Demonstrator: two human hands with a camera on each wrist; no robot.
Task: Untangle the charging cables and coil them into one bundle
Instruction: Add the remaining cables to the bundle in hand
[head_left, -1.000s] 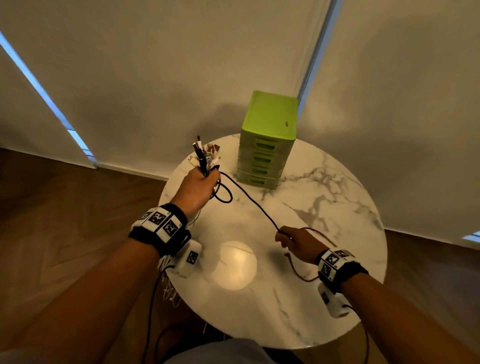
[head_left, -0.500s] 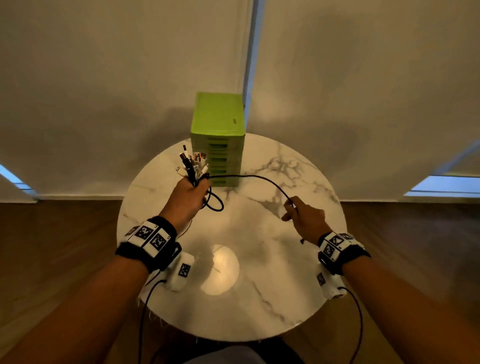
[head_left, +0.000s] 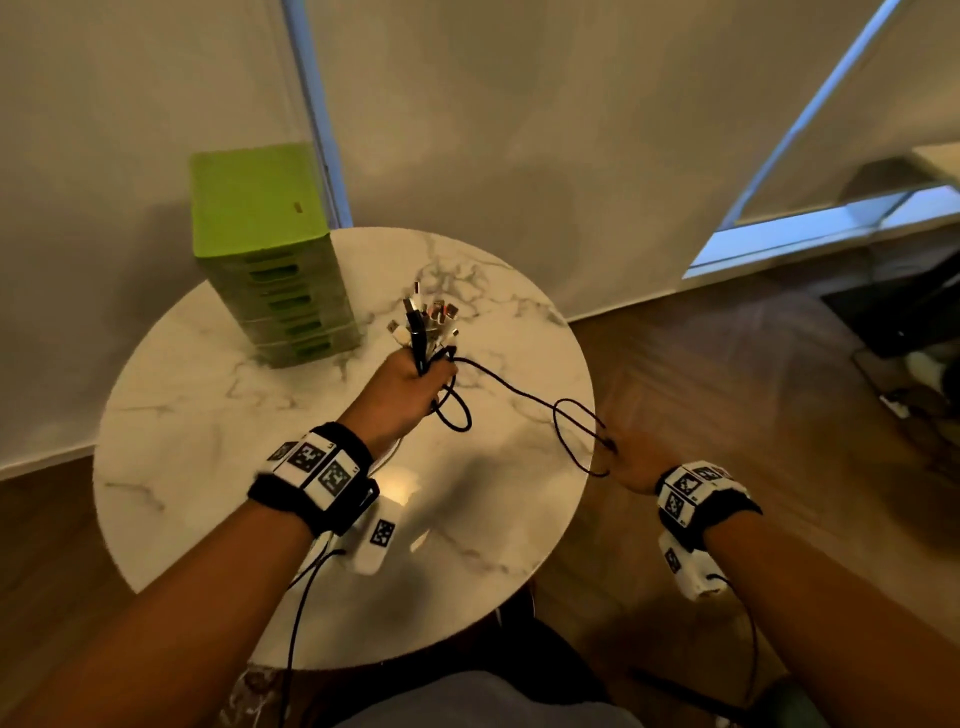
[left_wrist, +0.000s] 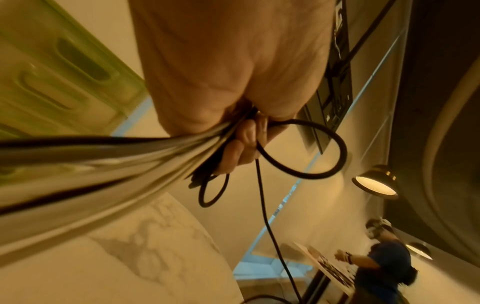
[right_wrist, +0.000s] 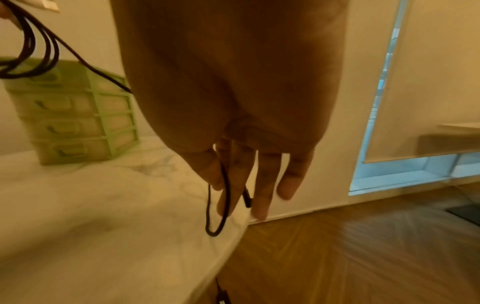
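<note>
Two hands are in view: one left hand (head_left: 410, 384) and one right hand (head_left: 636, 462), each with one marked wristband (head_left: 311, 470). There is one round table (head_left: 208, 441) and on it one green drawer unit (head_left: 260, 208); its drawers number four or five, the top one being hard to tell. One bunch (head_left: 423, 322) of cables sits in the left hand, with at least seven plug ends fanned above it, too blurred to count exactly. One black cable (head_left: 509, 387) runs to the right hand. The left wrist view shows two ceiling lamps (left_wrist: 375, 183) and one other person (left_wrist: 387, 265).
</note>
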